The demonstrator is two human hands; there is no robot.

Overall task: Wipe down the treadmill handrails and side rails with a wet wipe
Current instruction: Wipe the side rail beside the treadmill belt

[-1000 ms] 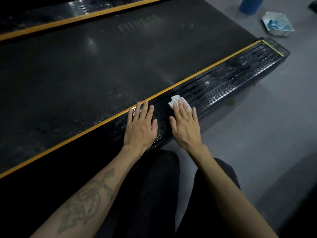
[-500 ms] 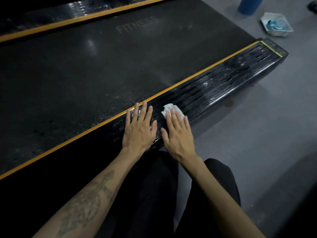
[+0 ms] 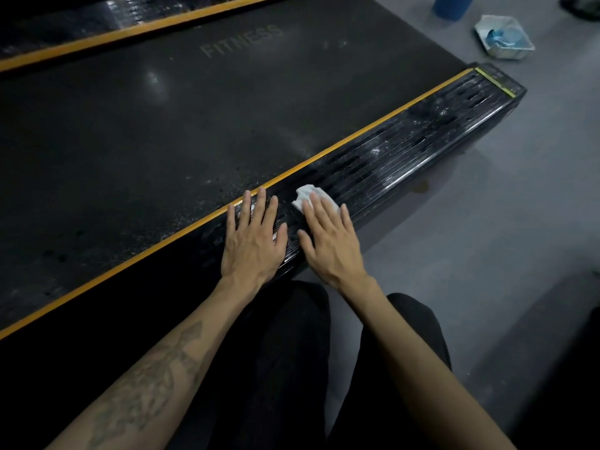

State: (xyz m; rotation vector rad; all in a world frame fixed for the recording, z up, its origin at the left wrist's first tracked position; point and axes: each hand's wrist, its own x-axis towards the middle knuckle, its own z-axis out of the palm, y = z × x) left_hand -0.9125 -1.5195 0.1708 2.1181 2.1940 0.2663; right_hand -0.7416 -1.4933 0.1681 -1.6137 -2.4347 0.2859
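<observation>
Head view: a person's left hand (image 3: 253,245) lies flat, fingers straight, on the treadmill's black ribbed side rail (image 3: 406,160), while the right hand (image 3: 328,245) just beside it presses a white wet wipe (image 3: 306,193) onto the rail under straight fingers. Beyond lie the dark belt (image 3: 194,118) and, on the grey floor (image 3: 519,206), a wipe packet (image 3: 503,37).

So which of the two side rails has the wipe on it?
The near side rail, under both hands: the right hand presses the white wipe flat on it. The far rail beyond the belt is untouched.
</observation>
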